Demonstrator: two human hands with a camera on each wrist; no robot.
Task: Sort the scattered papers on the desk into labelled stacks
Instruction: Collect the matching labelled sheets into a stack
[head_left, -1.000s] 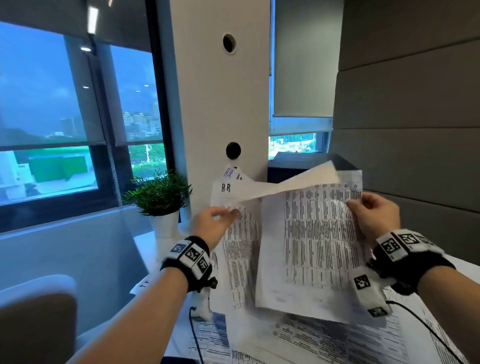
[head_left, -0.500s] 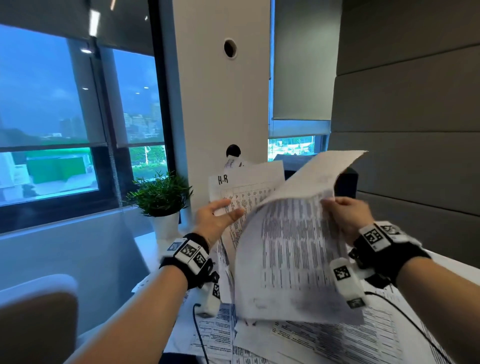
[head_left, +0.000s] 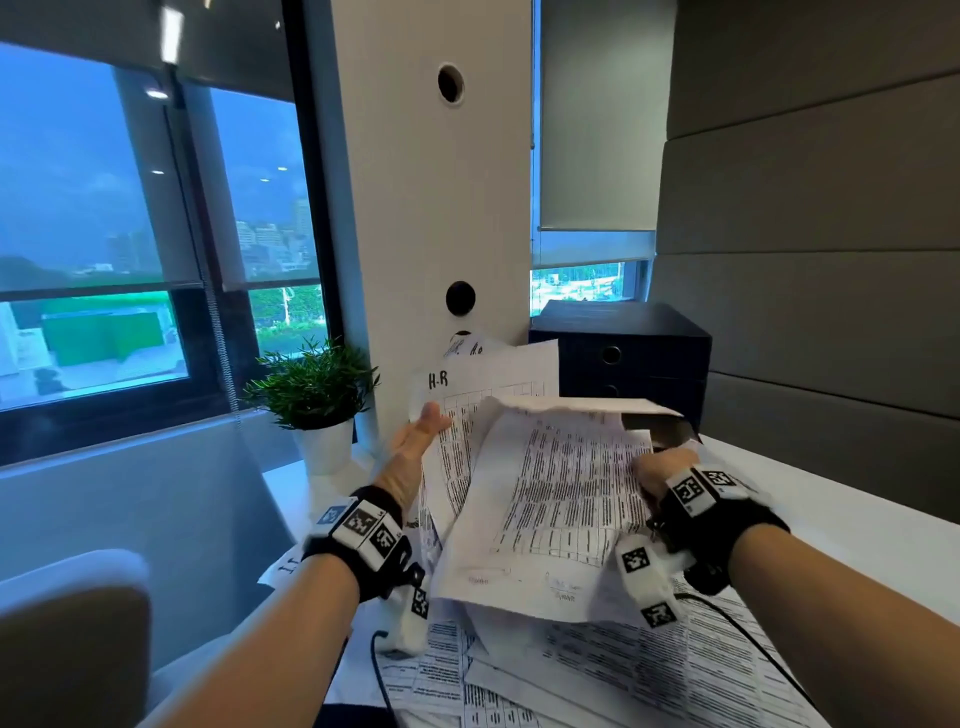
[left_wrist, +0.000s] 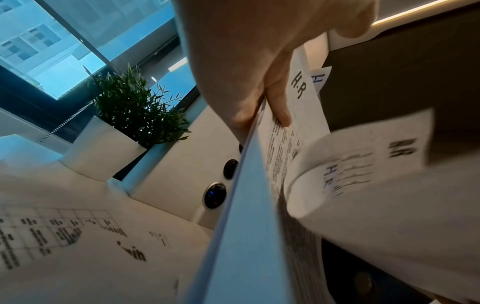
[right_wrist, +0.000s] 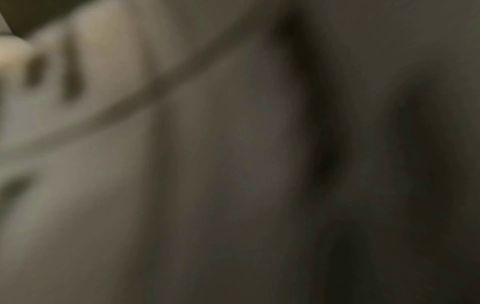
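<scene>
My left hand (head_left: 423, 434) holds up a bundle of sheets marked "H.R" (head_left: 467, 387); in the left wrist view the thumb (left_wrist: 278, 107) pinches the H.R sheets (left_wrist: 298, 86) from the front. My right hand (head_left: 662, 470) grips the right edge of a printed table sheet (head_left: 556, 499). That sheet leans against the front of the bundle, its top edge curled over. The right wrist view is dark and blurred and shows only paper close up. More printed papers (head_left: 649, 670) lie scattered on the white desk (head_left: 831, 499) under both hands.
A potted plant (head_left: 311, 387) stands left of the white pillar (head_left: 431, 208). A black drawer box (head_left: 623, 358) sits behind the papers at the right. A chair back (head_left: 67, 649) is at the lower left, and a black cable (head_left: 379, 670) runs over the desk papers.
My right hand has brought the printed sheet down and left against the H.R bundle, and its top has flopped over. Both hands sit lower than before.
</scene>
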